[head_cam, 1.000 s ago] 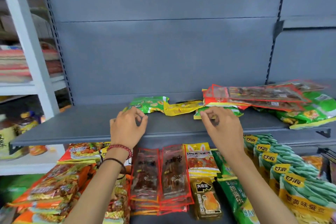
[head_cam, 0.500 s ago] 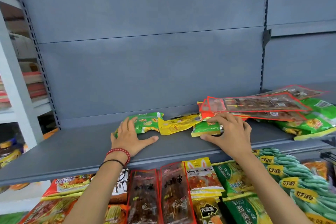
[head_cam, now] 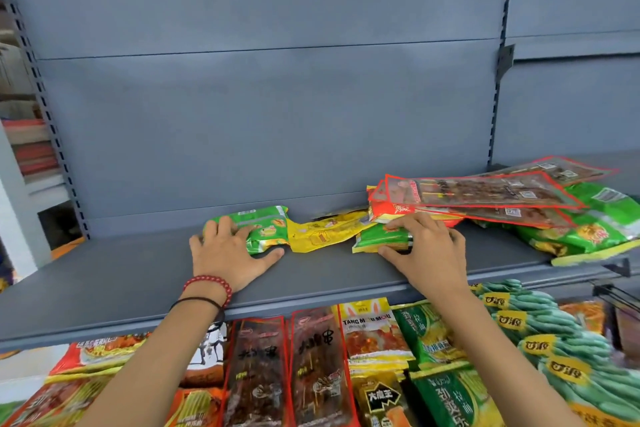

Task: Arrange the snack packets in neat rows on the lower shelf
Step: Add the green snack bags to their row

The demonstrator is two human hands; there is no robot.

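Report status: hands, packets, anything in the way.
Left hand flat on left green packet. Right hand pinching small green packet. Red pile sits right behind it; yellow packet lies between the hands.

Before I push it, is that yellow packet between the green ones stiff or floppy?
Probably floppy: the yellow packet lies crumpled and twisted, so it may buckle rather than slide. Likely slippery: glossy film, smooth shelf. Its ends seem to touch the green packet under the left hand and the small green packet the right hand grips, so those may drag.
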